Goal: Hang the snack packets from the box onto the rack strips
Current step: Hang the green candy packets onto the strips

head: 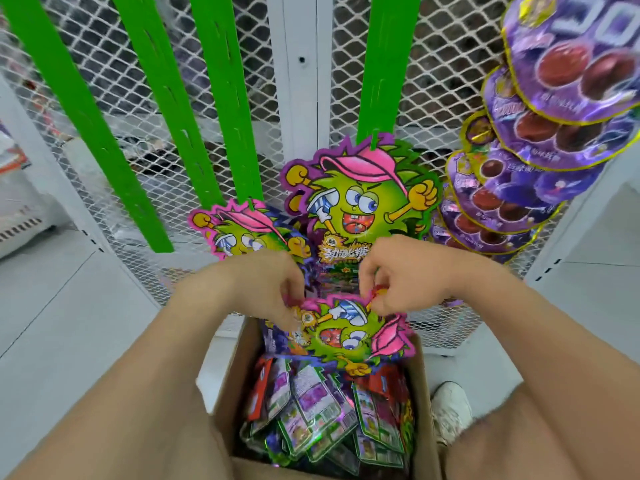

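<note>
A packet (pixel 346 336) printed with a green cartoon figure is held just above the far end of the box (pixel 424 393), turned upside down, so that the figure's pink cap points toward the person. Its far edge is gripped at two places. The left corner is pinched by the curled fingers of the left hand (pixel 273 289), and the right part of the same edge is pinched between thumb and fingers of the right hand (pixel 398 275).

Inside the box a heap of loose packets (pixel 322 410) is seen, most of them lying back side up.

Beyond the box a white mesh (pixel 114 81) wall is seen, and four green strips (pixel 384 64) run down it. On the two strips straight beyond the box, hung packets (pixel 360 195) of the same green design are carried, one to each strip, facing the person and upright. The two strips beyond and to the left of the box are seen bare.

Beyond the box and to its right, a column of purple packets (pixel 554 133) is hung — each overlapped by the one above.

Just right of the box, a white shoe (pixel 450 407) is set on the pale floor.
</note>
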`<act>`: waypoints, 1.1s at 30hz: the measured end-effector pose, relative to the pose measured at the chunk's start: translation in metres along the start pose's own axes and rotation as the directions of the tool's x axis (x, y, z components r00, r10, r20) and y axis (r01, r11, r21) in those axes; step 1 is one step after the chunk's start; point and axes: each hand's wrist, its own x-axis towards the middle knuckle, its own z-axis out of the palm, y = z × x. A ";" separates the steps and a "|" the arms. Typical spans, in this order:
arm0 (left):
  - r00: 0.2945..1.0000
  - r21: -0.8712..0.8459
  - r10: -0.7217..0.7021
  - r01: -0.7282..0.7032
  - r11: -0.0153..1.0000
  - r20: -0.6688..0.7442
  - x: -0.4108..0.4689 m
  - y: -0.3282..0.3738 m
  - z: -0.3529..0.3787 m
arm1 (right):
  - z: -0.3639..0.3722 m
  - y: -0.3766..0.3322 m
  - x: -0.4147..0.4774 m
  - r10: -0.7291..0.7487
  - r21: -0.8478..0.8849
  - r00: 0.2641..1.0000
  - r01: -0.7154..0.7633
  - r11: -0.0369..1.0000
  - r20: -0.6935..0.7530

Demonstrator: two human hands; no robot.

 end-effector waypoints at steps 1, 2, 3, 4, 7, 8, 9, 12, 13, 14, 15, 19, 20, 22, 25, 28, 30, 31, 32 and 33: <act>0.999 0.004 0.028 -0.028 1.000 -0.025 0.001 0.005 0.001 | 0.003 -0.005 0.001 -0.066 0.008 0.993 0.067 0.998 -0.101; 0.995 -0.008 0.073 -0.074 0.997 -0.070 0.001 0.012 0.001 | 0.006 -0.011 0.001 -0.139 0.012 0.968 0.144 0.989 -0.208; 0.983 -0.026 0.123 -0.128 0.991 -0.133 0.000 0.017 0.000 | 0.008 -0.015 0.003 -0.190 0.021 0.930 0.207 0.978 -0.316; 0.969 -0.052 0.146 -0.159 0.986 -0.198 -0.001 0.019 -0.003 | 0.008 -0.020 0.004 -0.182 0.084 0.894 0.235 0.968 -0.409; 0.938 -0.257 0.096 -0.188 0.948 -0.332 -0.010 0.011 -0.013 | -0.002 -0.027 -0.001 0.036 0.381 0.813 0.234 0.894 -0.582; 0.931 -0.371 0.048 -0.190 0.909 -0.361 -0.011 0.004 -0.015 | -0.005 -0.025 -0.003 0.083 0.416 0.795 0.222 0.882 -0.601; 0.924 -0.492 -0.033 -0.173 0.853 -0.382 -0.013 -0.001 -0.017 | -0.009 -0.024 -0.007 0.111 0.425 0.784 0.206 0.881 -0.611; 0.873 -0.750 -0.251 -0.176 0.637 -0.418 -0.012 -0.012 -0.018 | -0.013 -0.019 -0.007 0.181 0.486 0.723 0.237 0.841 -0.666; 0.842 -0.760 -0.277 -0.217 0.613 -0.464 -0.011 -0.011 -0.018 | -0.013 -0.021 -0.005 0.219 0.509 0.688 0.250 0.823 -0.692; 0.784 -0.744 -0.325 -0.245 0.621 -0.530 -0.010 -0.008 -0.018 | -0.013 -0.021 -0.003 0.253 0.519 0.647 0.258 0.815 -0.719; 0.685 -0.715 -0.400 -0.256 0.650 -0.609 -0.010 -0.005 -0.020 | -0.013 -0.023 0.000 0.280 0.519 0.604 0.264 0.813 -0.746; 0.356 -0.628 -0.527 -0.301 0.718 -0.772 -0.010 -0.003 -0.029 | -0.010 -0.033 0.010 0.199 0.356 0.556 0.189 0.915 -0.807; 0.361 -0.641 -0.537 -0.312 0.701 -0.762 -0.008 -0.003 -0.031 | -0.008 -0.038 0.013 0.184 0.349 0.575 0.189 0.918 -0.797; 0.384 -0.667 -0.551 -0.323 0.671 -0.741 -0.007 -0.001 -0.036 | -0.006 -0.050 0.020 0.163 0.330 0.580 0.195 0.923 -0.798; 0.430 -0.676 -0.537 -0.296 0.675 -0.726 -0.009 0.001 -0.042 | -0.003 -0.065 0.037 0.090 0.259 0.580 0.216 0.941 -0.810; 0.509 -0.722 -0.526 -0.353 0.595 -0.682 -0.016 0.000 -0.050 | -0.004 -0.075 0.054 0.028 0.180 0.569 0.211 0.961 -0.822; 0.532 -0.738 -0.526 -0.351 0.576 -0.664 -0.020 0.000 -0.055 | -0.006 -0.082 0.062 0.051 0.190 0.535 0.208 0.959 -0.843; 0.534 -0.742 -0.530 -0.343 0.576 -0.659 -0.020 0.000 -0.056 | -0.007 -0.084 0.066 0.077 0.221 0.510 0.228 0.948 -0.857; 0.540 -0.745 -0.531 -0.329 0.580 -0.653 -0.022 0.000 -0.057 | -0.007 -0.086 0.069 0.111 0.259 0.484 0.251 0.933 -0.868; 0.557 -0.742 -0.517 -0.319 0.589 -0.650 -0.023 -0.002 -0.057 | -0.008 -0.088 0.072 0.143 0.293 0.463 0.270 0.917 -0.875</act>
